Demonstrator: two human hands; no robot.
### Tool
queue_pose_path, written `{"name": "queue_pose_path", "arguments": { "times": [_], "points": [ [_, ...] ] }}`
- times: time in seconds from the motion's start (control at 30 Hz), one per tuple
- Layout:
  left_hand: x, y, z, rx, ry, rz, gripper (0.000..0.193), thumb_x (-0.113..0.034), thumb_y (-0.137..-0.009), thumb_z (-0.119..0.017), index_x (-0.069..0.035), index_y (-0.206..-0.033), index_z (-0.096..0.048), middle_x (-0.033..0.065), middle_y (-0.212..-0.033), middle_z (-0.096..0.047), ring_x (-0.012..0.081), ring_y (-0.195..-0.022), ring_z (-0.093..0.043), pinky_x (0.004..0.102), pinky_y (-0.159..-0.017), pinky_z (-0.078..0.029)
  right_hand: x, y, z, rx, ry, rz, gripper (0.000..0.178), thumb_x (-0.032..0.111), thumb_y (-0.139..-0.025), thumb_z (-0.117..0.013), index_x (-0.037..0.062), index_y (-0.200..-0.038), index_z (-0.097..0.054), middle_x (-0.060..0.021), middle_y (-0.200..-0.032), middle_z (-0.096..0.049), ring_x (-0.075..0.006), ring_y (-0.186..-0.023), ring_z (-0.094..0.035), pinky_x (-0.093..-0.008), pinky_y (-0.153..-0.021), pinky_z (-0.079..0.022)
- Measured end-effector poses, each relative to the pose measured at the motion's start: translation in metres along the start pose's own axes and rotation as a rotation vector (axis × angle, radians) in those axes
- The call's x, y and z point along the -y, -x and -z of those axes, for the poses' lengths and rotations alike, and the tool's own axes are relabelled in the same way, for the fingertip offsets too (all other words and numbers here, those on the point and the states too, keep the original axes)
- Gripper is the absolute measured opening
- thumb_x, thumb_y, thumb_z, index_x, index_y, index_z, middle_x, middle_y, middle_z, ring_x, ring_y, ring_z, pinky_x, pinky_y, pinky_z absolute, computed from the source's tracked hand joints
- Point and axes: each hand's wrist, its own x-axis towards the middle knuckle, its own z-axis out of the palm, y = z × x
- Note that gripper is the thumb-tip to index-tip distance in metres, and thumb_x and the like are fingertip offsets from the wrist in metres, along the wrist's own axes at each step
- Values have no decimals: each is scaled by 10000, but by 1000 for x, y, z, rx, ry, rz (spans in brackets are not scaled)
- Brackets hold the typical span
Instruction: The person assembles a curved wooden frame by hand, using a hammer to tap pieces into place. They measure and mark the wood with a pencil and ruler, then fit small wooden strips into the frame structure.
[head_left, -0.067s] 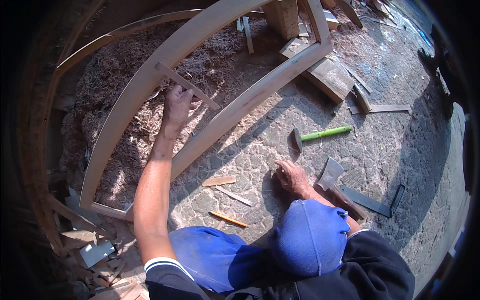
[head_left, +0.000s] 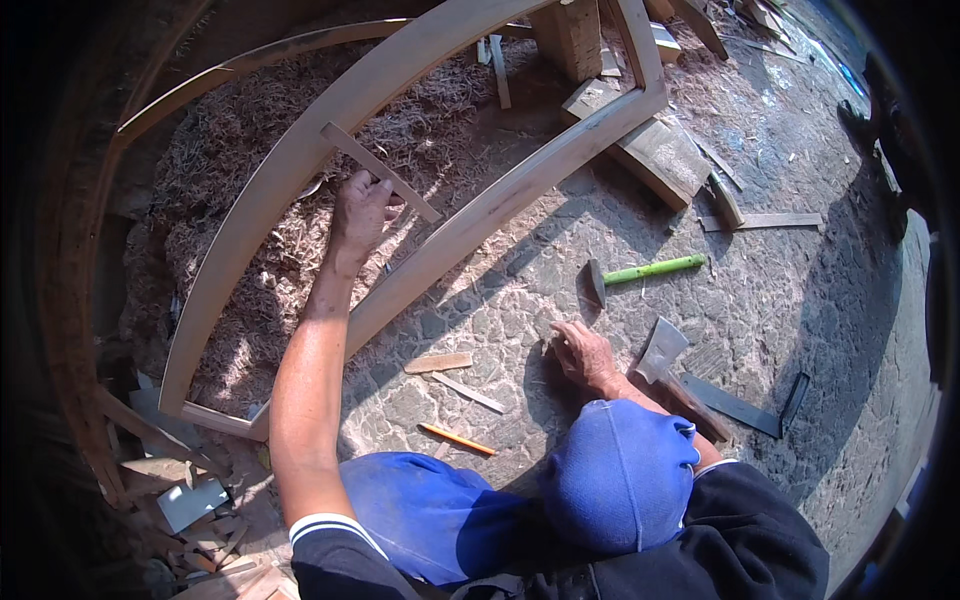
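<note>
Holding thin wooden strip point(head_left: 375, 167) in left hand point(head_left: 360, 205), toward 11 o'clock of mid-view; gripped in a pinch, thumb against fingers. Slanted across opening of wooden frame point(head_left: 560, 160), with 10 o'clock end overlapping curved rail point(head_left: 270, 195) in view and 4 o'clock end just beside straight rail point(head_left: 490, 212). Cannot tell whether touching either.

Resting right hand point(head_left: 582, 355) low over paved ground toward 4 o'clock, fingers loosely bent, gripping nothing visible. Near it, toward 3 o'clock: green-handled hammer point(head_left: 650, 268) and axe point(head_left: 662, 348). Farther, toward 4: dark metal square point(head_left: 735, 405). Toward 6: yellow pencil point(head_left: 457, 438).

Judged good practice for the hold: pinch near mid-length so neither end dips; press lightly, to avoid bowing so thin a piece; sight both ends against the rails; keep forearm from nudging the frame.

On brands, labels, writing: nothing legible on strip, frame, hammer, axe, square or pencil.
</note>
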Motion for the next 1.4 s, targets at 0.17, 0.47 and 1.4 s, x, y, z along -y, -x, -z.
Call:
{"name": "queue_pose_path", "arguments": {
  "times": [0.17, 0.47, 1.4],
  "points": [
    [12, -1, -14, 11, -69, 83, 150, -145, -1028, -535, -50, -1092, -631, 38, -974, -693, 127, -864, -673, 261, -680, -546, 8, -7, 4, 45, 37, -24, 286, 207, -915, -671, 154, -1193, -630, -107, -862, -609, -338, -734, -663, -453, -591, -533],
    [13, -8, -21, -9, -42, 66, 140, -121, -1033, -518, -16, -1006, -607, 32, -882, -649, 96, -758, -638, 226, -610, -516, 3, -13, 5, 137, 84, -75, 297, 264, -927, -652, 164, -1205, -623, -107, -918, -618, -335, -774, -677, -445, -650, -570],
    [-12, 32, -32, 47, -199, -2, 179, -165, -1040, -512, -44, -1121, -616, 12, -954, -651, 116, -867, -673, 247, -683, -513, -160, -190, 234, -658, 162, -309, 193, 191, -939, -617, 118, -1092, -708, -127, -1064, -702, -335, -983, -685, -418, -845, -545]
  ]
}}
